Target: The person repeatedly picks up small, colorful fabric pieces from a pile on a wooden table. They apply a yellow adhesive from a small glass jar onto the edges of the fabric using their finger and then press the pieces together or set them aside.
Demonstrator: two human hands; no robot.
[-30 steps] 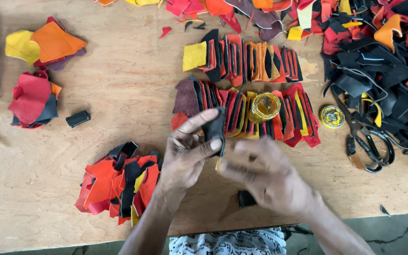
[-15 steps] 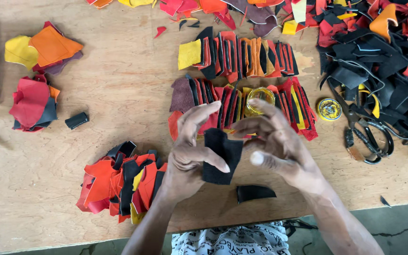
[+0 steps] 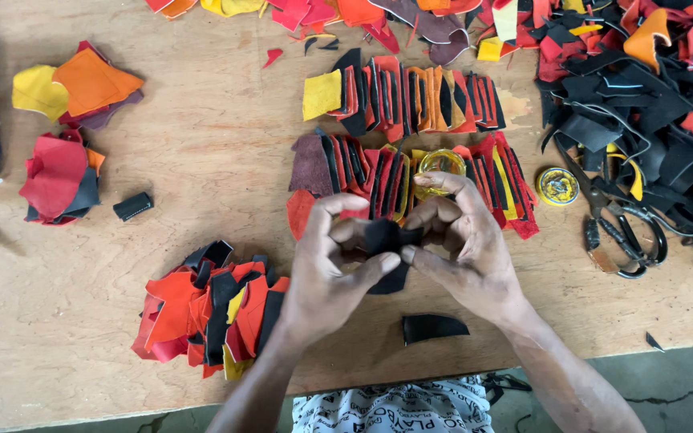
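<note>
Surface: plywood worktable [image 3: 202, 144], pale and scuffed, strewn with cut leather pieces in red, orange, yellow and black.
Left hand: left hand [image 3: 326, 277] is closed in a pinch — thumb and fingers clamp the near edge of a black leather piece [image 3: 385, 240].
Right hand: right hand [image 3: 467, 248] grips the same black piece from the other side, fingertips curled over its top, thumb pressing beneath.
Held piece: folded or bent between both hands, raised just above the table near its front edge (its lower part hangs below the fingers).
Behind the hands: two rows of sorted strips [image 3: 411, 100] stand overlapped like tiles; the hands cover part of the nearer row. A small glass jar [image 3: 440, 166] sits among that row, just beyond the right fingertips.
Near front: black scrap [image 3: 433, 327] lies flat below the right wrist.
Left side: loose heap of red and black pieces [image 3: 210, 309] beside the left forearm; a small black block [image 3: 133, 206] further off.
Right side: round yellow tin [image 3: 557, 186], then black scissors [image 3: 619, 232] — partly under a tangled black offcut pile [image 3: 643, 120].
</note>
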